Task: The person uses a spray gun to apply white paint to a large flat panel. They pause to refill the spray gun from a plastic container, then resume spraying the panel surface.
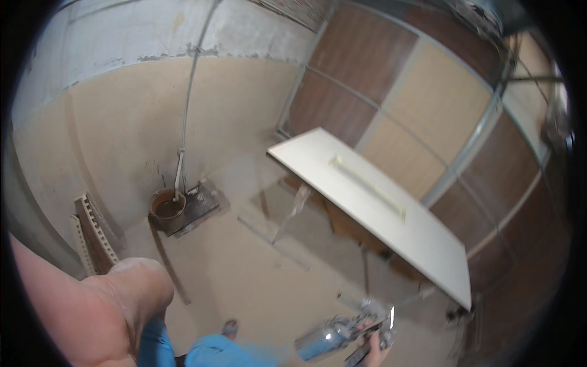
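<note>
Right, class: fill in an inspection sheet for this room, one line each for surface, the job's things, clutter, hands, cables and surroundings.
Surface: long white flat board lying on trestle legs, a pale narrow strip on top.
Job's things: shiny silver metal tool, blurred.
Clutter: round brown bucket by the wall; pale perforated metal strips leaning at left.
Hands: right hand grips the tool; left hand raised close to the camera, holding nothing visible.
Cables: grey conduit running down the wall.
Surroundings: dusty concrete floor; brown and tan panelled wall.
</note>
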Tool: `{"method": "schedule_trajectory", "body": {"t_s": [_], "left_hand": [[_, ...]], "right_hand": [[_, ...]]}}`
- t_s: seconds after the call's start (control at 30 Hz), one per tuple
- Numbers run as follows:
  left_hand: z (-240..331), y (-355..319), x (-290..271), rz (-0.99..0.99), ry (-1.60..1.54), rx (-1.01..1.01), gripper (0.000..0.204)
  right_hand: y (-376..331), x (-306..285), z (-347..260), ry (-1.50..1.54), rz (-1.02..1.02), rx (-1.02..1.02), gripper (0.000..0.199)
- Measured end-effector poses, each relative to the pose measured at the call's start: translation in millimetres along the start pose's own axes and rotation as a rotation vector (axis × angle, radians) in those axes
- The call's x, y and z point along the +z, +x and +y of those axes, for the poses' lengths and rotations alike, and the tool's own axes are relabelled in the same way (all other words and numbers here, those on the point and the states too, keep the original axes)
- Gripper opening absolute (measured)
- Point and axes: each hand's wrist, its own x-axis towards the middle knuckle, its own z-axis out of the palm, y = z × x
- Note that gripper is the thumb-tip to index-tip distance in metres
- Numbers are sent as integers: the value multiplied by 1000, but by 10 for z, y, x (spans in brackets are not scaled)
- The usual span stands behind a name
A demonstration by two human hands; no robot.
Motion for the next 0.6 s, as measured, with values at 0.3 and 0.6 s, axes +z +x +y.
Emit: {"method": "schedule_trajectory", "body": {"t_s": [0.3,0.6], "left_hand": [[1114,-1253,603,493,-170,-582,27],[6352,-2922,1103,-721,-1665,-1587,56]], "right_hand": [[-15,285,315,86,-1,-220,34],[-2371,-972,-38,278,-137,-489,54]]}}
